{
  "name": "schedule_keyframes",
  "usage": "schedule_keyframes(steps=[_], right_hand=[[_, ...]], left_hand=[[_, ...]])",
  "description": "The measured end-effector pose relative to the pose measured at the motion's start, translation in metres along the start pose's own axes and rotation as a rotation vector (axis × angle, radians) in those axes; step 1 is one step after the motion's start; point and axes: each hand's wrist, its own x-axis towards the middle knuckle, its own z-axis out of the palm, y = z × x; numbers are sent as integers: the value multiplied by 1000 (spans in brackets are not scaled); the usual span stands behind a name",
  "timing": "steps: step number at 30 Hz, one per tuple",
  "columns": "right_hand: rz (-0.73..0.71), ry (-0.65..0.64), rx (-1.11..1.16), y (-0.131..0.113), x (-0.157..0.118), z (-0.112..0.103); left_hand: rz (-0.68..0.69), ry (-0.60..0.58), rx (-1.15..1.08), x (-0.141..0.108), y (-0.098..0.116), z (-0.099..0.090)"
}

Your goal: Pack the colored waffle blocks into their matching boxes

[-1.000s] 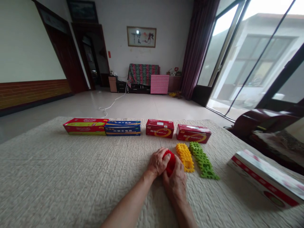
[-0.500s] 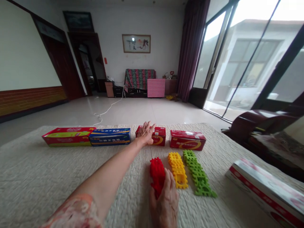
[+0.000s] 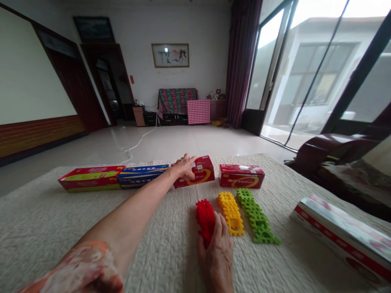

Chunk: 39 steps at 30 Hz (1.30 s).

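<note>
My left hand reaches far forward and grips a red box from above, fingers over its front and top. That box is tilted, its right end higher than its left. Nearer to me, my right hand is closed around a row of red plastic interlocking blocks on the cover, its fingers along their right side. Right of these lie yellow interlocking blocks and a row of green interlocking blocks. A second red box stands right of the gripped one.
A blue battery box and a red-and-green box stand end to end at the left. A white-and-red box lies at the right. All rest on a cream quilted cover. A dark wooden armrest is beyond, right.
My left hand has tilted the red box, raising its right end. My right hand stays on the red blocks. The whole view has shifted slightly.
</note>
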Motion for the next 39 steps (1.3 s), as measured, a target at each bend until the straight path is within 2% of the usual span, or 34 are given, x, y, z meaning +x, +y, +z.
schedule_keyframes(steps=[3,5,8,11,13,16,18,20,22,25,27,31,39], right_hand=[[-21,0,19,-2,4,-3],[-45,19,54,-6,7,-9],[-97,128,139,-22,8,-26],[-172,175,338,-44,-4,-45],[-178,85,480,-57,-18,-52],[-122,-123,576,-65,-40,-48],[-93,-208,612,-64,-48,-40],[-69,-223,652,-61,-52,-32],[-46,-205,683,-59,-51,-28],[-26,-179,711,-57,-50,-26],[-21,-168,715,-58,-50,-26],[-23,-142,728,-58,-51,-26],[-39,-156,808,-58,-49,-31]], left_hand=[[38,25,-16,-40,-9,-26],[75,19,-41,-78,-17,-32],[212,62,-134,-144,-27,-21],[233,39,-190,-202,-25,-1],[249,26,-211,-231,-20,9],[229,77,-203,-261,-14,15],[130,197,-229,-278,-17,21],[-38,397,-337,-295,-23,32],[-245,579,-554,-309,-27,50],[-408,602,-925,-319,-24,81],[-466,701,-1035,-319,-18,97],[-488,821,-1027,-315,-7,111],[-527,828,-921,-315,-5,111]])
